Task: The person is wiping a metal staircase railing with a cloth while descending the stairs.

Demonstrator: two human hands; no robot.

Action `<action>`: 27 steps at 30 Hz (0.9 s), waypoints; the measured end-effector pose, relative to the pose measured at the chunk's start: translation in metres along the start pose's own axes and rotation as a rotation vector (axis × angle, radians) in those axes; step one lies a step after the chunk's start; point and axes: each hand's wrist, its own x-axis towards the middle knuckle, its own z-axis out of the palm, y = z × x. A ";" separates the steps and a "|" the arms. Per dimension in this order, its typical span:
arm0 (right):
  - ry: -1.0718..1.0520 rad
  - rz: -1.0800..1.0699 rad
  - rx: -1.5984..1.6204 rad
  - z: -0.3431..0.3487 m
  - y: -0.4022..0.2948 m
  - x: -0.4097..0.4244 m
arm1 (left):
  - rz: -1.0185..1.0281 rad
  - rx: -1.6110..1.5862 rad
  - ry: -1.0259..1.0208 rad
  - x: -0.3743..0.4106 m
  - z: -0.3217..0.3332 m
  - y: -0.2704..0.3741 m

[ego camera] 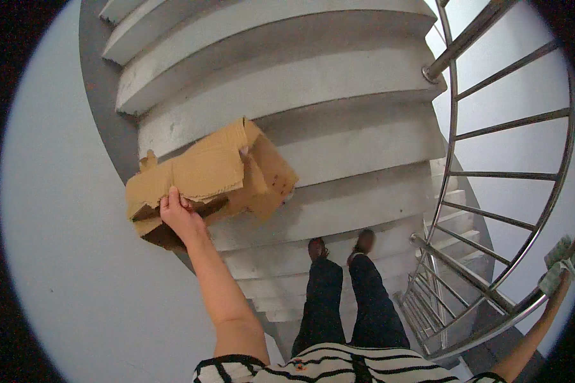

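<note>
My left hand (pixel 181 214) pinches the torn edge of a brown cardboard box (pixel 206 172), thumb on top of the panel. The box is open and ragged, with a loose flap (pixel 270 177) hanging at its right side. It is held over the left part of the stair treads. At the far right rim, my right hand (pixel 565 276) is on the metal handrail (pixel 522 309) with a pale green cloth (pixel 553 275) wrapped against the rail. Most of its fingers are hidden by the cloth and the dark rim.
Curved concrete stairs (pixel 287 91) rise ahead, with a pale wall (pixel 67 201) and grey skirting (pixel 100 95) on the left. Stainless steel balusters (pixel 505 174) edge the right side. Lower steps (pixel 453 220) show through them. My dark shoes (pixel 317 248) are on a step below the box.
</note>
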 end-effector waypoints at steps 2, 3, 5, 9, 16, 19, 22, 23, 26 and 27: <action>0.009 -0.016 -0.014 0.001 0.006 -0.001 | 0.064 0.001 -0.082 -0.007 0.034 0.031; 0.011 -0.024 -0.018 0.000 0.009 -0.002 | 0.097 0.001 -0.124 -0.007 0.053 0.042; 0.016 -0.038 -0.027 -0.001 0.015 -0.001 | 0.122 -0.093 -0.194 -0.009 0.095 0.056; 0.032 -0.070 -0.061 -0.010 0.024 -0.001 | 0.112 -0.207 -0.297 -0.009 0.187 0.051; 0.057 -0.111 -0.133 -0.033 0.030 0.006 | -0.283 -0.409 -0.151 -0.026 0.260 -0.101; 0.040 -0.129 -0.160 -0.036 0.029 0.019 | -0.690 -0.209 -0.168 -0.028 0.222 -0.179; 0.049 -0.127 -0.192 -0.043 0.035 0.012 | -0.507 -0.138 -0.252 -0.060 0.202 -0.165; 0.052 -0.119 -0.206 -0.047 0.036 0.008 | -0.411 -0.117 -0.298 -0.079 0.194 -0.151; 0.039 -0.132 -0.225 -0.046 0.042 0.006 | -0.318 0.360 -0.689 -0.124 0.106 -0.147; 0.020 -0.152 -0.232 -0.040 0.038 0.010 | -0.291 0.558 -0.730 -0.144 0.061 -0.163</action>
